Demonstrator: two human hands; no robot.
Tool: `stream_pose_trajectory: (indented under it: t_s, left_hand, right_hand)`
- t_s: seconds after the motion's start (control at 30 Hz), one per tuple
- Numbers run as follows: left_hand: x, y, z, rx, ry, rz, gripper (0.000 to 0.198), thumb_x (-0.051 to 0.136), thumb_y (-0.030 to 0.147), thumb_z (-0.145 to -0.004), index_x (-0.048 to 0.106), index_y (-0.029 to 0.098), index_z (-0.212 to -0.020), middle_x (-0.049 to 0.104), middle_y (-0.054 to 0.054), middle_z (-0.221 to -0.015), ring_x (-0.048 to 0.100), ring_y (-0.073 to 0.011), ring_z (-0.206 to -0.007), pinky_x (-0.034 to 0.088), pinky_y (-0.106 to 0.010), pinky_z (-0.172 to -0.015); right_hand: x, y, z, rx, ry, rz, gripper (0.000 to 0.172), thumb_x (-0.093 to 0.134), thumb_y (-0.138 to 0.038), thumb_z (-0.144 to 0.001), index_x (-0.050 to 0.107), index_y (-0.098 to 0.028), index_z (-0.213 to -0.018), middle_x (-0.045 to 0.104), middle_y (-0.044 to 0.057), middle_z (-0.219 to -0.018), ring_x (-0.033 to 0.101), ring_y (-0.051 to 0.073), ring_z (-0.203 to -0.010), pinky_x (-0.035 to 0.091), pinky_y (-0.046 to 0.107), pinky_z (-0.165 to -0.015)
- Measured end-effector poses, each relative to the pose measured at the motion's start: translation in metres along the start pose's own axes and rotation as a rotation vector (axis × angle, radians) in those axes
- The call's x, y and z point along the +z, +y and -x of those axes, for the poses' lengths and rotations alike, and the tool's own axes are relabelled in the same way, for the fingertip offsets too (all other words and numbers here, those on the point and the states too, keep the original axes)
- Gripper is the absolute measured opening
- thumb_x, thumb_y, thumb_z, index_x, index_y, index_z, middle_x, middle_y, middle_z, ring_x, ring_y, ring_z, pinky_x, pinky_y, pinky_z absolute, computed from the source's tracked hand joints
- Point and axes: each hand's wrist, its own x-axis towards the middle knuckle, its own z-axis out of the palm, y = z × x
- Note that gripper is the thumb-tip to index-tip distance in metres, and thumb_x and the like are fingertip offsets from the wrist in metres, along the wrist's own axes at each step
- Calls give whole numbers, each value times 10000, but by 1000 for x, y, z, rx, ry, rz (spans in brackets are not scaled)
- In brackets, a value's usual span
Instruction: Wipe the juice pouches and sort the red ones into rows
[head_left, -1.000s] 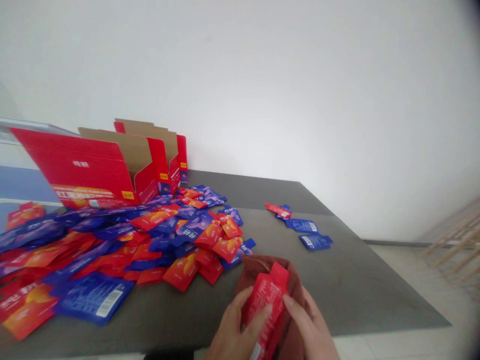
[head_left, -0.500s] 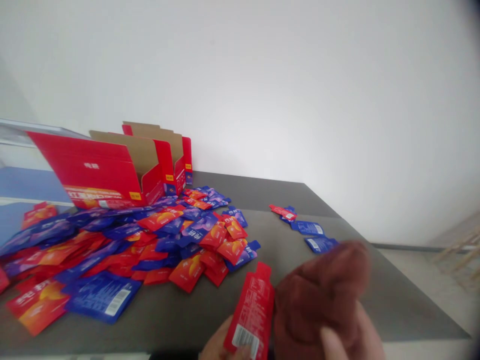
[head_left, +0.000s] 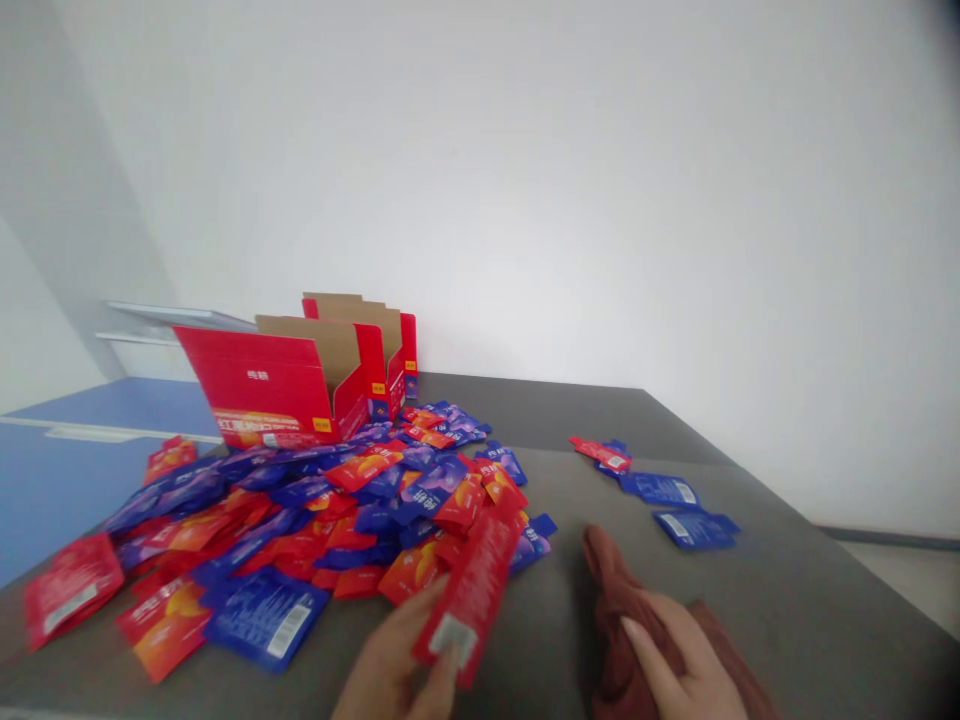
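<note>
My left hand pinches a red spouted sachet by its lower end, the barcode side up. The sachet's top overlaps the right edge of a heap of red and blue sachets; whether it touches them I cannot tell. My right hand is closed on a brown cloth, bunched low over the grey tabletop. Beyond the cloth lie two blue sachets, and a red sachet resting on another blue one.
Red cardboard boxes with raised flaps stand in a row behind the heap. A blue surface adjoins the table at the left. A white wall rises behind, and the table's right edge slants away toward the floor.
The cloth has gone from beside the red sachet down toward the tabletop at the right. My left hand has moved left with the sachet, toward the heap. The view has shifted left.
</note>
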Motion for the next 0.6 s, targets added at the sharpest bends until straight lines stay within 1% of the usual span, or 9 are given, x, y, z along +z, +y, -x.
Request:
stream_pose_trajectory:
  t_s: [0.07,0.1,0.17,0.23,0.3,0.37,0.43,0.5,0.6]
  left_hand:
    - [-33,8,-34,239,174,-645,210,532,306,-895,718,210,-918,641,-85,-1297,600,-276,-1174,473,-379,-1016]
    - [-49,12,-51,302,208,-931,241,486,264,-907,713,183,-893,606,-115,-1343,633,-280,-1120,483,-410,-1000]
    - [-77,17,-81,334,71,-1325,256,468,201,-901,713,153,-956,616,-152,-1323,625,-298,-1142,469,-456,-1009]
    - [-95,20,-98,299,-73,-1475,217,532,177,-868,718,154,-978,695,-149,-1190,653,-298,-1094,500,-452,-969]
    - [-100,21,-100,277,-132,-1499,189,576,167,-847,725,153,-962,732,-141,-1087,682,-299,-1025,526,-447,-922]
    - [-92,23,-92,282,-114,-1518,192,552,169,-868,723,141,-952,730,-151,-1070,683,-309,-1003,522,-474,-915]
    - [-72,23,-78,274,-82,-1506,242,479,177,-912,713,143,-963,724,-150,-1064,679,-306,-989,518,-494,-907]
    - [-42,19,-63,258,-99,-1401,291,422,187,-938,693,172,-1044,718,-125,-1092,673,-279,-1005,525,-472,-910]
    - [9,-1,-48,266,-199,-1128,453,471,201,-910,512,264,-1357,583,-89,-1371,575,-251,-1220,488,-455,-1013]
  right_hand:
    - [7,3,6,-112,-31,23,335,566,-511,-878,693,-233,-1014,734,52,-1031,705,226,-937,577,322,-819]
    - [10,3,9,-155,-30,42,331,573,-505,-878,693,-232,-1021,734,52,-1039,705,223,-947,578,314,-817]
    - [14,2,11,-212,-6,78,338,574,-499,-882,689,-222,-1037,734,61,-1046,704,225,-961,582,309,-812]
    - [14,4,13,-240,15,99,340,567,-491,-891,684,-215,-1051,732,68,-1052,705,225,-964,585,307,-805]
    - [12,8,14,-260,27,106,336,572,-486,-889,681,-220,-1064,729,67,-1064,704,225,-971,587,304,-796]
    - [10,9,16,-268,20,102,327,580,-478,-886,677,-235,-1083,724,62,-1084,701,226,-986,589,304,-790]
    - [11,5,17,-252,9,90,320,584,-474,-884,676,-248,-1091,719,61,-1097,696,233,-998,589,318,-790]
    - [15,-7,18,-192,10,74,316,583,-479,-881,683,-249,-1074,715,70,-1101,688,250,-1012,587,354,-807]
    - [25,-34,15,-78,0,18,320,547,-464,-903,670,-233,-1087,700,86,-1134,661,258,-1067,565,396,-875]
